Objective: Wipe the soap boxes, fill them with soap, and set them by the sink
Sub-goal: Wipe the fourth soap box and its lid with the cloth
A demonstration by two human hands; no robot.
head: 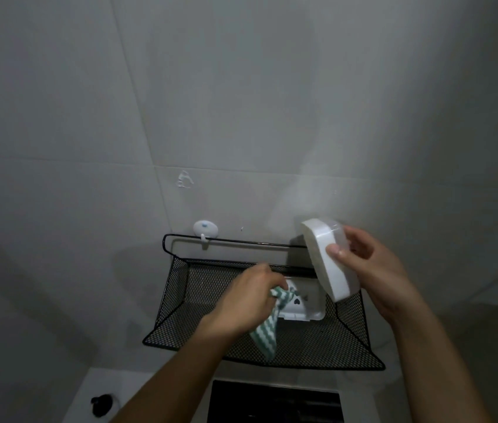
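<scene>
My right hand [375, 270] holds a white soap box [324, 257] tilted on its edge, above the right end of a black mesh basket [180, 306] hung on the wall. My left hand [241, 300] grips a green-and-white striped cloth [264, 334] that hangs down into the basket. A second white soap box part [302, 309] lies inside the basket, just right of my left hand, with small dark drain holes showing. The cloth touches its left edge.
The basket hangs from a white wall hook [205, 229] on a grey tiled wall. Below it is a white counter with a dark rectangular opening [275, 401]. A small black knob-like object [101, 404] sits at the lower left.
</scene>
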